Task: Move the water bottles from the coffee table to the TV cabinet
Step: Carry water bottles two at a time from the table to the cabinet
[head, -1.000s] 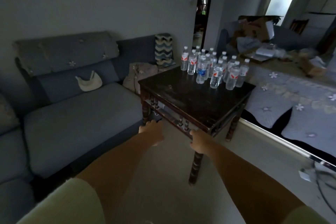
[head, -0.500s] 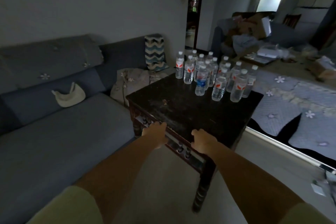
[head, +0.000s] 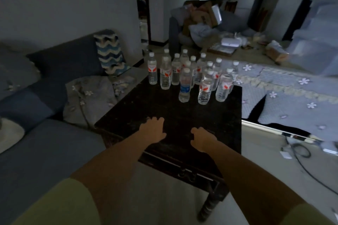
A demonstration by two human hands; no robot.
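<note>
Many water bottles stand upright at the far end of the counter, ahead of both empty hands. Right hand fingers are curled; left hand fingers spread.

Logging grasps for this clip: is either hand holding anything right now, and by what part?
Nothing is held. The left hand and right hand reach empty over the coffee table, short of the water bottles.

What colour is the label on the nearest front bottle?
Blue, on the front bottle; clearest in the head view.
</note>
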